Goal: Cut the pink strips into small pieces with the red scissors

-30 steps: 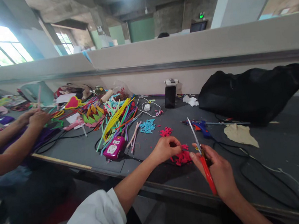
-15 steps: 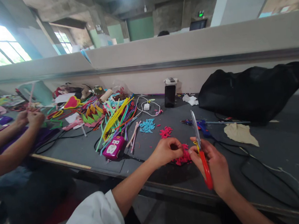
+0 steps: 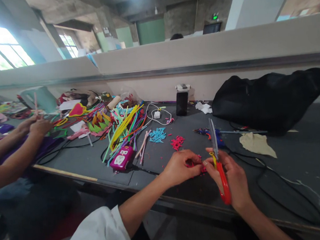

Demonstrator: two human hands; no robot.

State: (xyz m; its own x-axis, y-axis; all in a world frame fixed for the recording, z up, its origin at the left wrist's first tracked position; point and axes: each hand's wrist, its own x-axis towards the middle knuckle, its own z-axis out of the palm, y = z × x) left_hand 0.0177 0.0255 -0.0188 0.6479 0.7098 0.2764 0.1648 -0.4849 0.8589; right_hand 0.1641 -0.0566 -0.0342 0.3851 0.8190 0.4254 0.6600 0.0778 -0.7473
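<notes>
In the head view, the left hand (image 3: 183, 167) is low over the near pile of short crimson-pink fuzzy pieces (image 3: 204, 169), thumb and index finger curved towards each other; whether a piece is pinched between their tips cannot be told. The right hand (image 3: 232, 177) is curled around the red-handled metal scissors (image 3: 221, 172), whose blades point up and away from the person, and its thumb tip is just beside the left fingertips. The near pile lies on the dark grey tabletop (image 3: 97, 163), partly hidden by the left hand. Beyond that hand lies a second crimson-pink pile (image 3: 177, 143), with a heap of short sky-blue pieces (image 3: 158, 135) to its left. Pale pink fuzzy strips (image 3: 142, 148) lie between the heap and a shiny purple box with white markings (image 3: 121, 159). Behind the box spreads a bundle of long yellow, green and purple fuzzy stems (image 3: 125, 127). Beyond the scissors lies a blue glue gun (image 3: 219, 140), with a large black bag (image 3: 258, 103) behind it. At far left, a co-worker's hands (image 3: 40, 125) are close together around an upright pale pink stem (image 3: 36, 101).
</notes>
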